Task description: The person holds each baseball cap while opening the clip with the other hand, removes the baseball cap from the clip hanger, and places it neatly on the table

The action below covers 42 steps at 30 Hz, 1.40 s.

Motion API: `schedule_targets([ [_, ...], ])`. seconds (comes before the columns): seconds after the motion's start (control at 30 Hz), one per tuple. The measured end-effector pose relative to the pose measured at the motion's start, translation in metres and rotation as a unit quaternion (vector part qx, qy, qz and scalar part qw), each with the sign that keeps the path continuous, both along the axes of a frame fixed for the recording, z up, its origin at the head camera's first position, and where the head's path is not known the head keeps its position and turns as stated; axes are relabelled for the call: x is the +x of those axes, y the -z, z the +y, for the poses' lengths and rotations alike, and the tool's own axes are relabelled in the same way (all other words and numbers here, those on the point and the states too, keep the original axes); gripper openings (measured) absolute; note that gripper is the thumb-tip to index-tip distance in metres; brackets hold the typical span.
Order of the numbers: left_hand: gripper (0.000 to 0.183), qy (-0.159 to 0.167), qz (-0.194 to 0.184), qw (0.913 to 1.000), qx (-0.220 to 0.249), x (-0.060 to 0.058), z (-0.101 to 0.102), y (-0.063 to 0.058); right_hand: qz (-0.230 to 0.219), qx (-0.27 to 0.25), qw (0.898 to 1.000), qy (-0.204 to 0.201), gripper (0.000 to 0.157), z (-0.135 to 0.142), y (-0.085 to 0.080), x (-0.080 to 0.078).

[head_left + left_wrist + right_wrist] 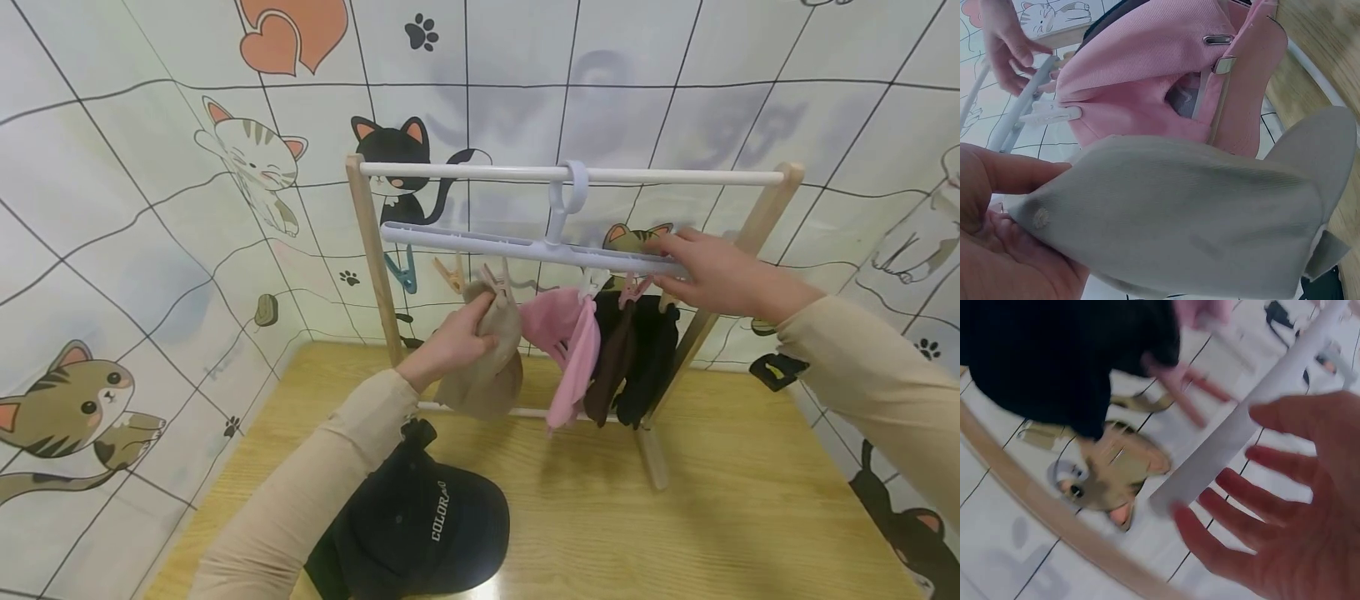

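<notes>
My left hand (pixel 450 343) pinches the crown of a beige cap (pixel 1179 212) between thumb and fingers. That cap is below a pale pink clip (pixel 498 277) on a lavender clip hanger (pixel 472 240); whether the clip grips it is hard to tell. At the hanger's right end is my right hand (pixel 708 268), its fingers spread and loosely bent about the bar; contact is blurred in the right wrist view. Clipped between the hands hang a pink cap (pixel 579 358), a brown cap (pixel 611 367) and a black cap (pixel 651 358).
The hanger hooks over the white top rail (pixel 480 172) of a wooden-legged rack (pixel 373 250). A blue clip (pixel 403 271) and an orange clip (pixel 452 272) dangle at the hanger's left. A dark cap (pixel 420 525) lies on the wooden table (pixel 720 500), near my left forearm. Cat-patterned walls stand behind.
</notes>
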<state>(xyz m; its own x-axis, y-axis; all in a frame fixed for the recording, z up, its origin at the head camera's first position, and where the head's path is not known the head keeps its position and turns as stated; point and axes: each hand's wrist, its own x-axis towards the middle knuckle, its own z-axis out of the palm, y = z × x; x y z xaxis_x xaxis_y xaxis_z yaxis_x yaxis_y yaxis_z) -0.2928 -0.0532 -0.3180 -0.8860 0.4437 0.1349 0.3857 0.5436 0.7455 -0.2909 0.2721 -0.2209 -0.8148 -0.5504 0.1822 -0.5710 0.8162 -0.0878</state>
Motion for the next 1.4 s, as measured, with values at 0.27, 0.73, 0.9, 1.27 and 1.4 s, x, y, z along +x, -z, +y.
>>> schedule_targets([
  [0.27,0.055,-0.013,0.003,0.9999,0.005,0.0,-0.003,-0.001,0.074,-0.059,0.994,-0.06,0.021,-0.06,0.008,0.018],
  [0.73,0.062,0.012,0.023,0.9983,-0.052,0.002,0.003,-0.006,0.158,-0.027,0.986,-0.039,0.022,-0.142,0.013,0.011],
  [0.9,0.059,0.019,0.029,0.9968,-0.072,0.009,0.005,-0.007,0.157,-0.003,0.988,-0.005,0.033,-0.153,0.006,0.011],
  [1.27,0.053,0.039,0.038,0.9948,-0.086,0.022,0.003,-0.012,0.144,0.062,0.988,0.018,0.043,-0.169,-0.013,0.007],
  [1.4,0.053,0.04,0.036,0.9955,-0.077,0.027,0.002,-0.014,0.118,0.102,0.987,0.023,0.042,-0.175,-0.023,0.005],
])
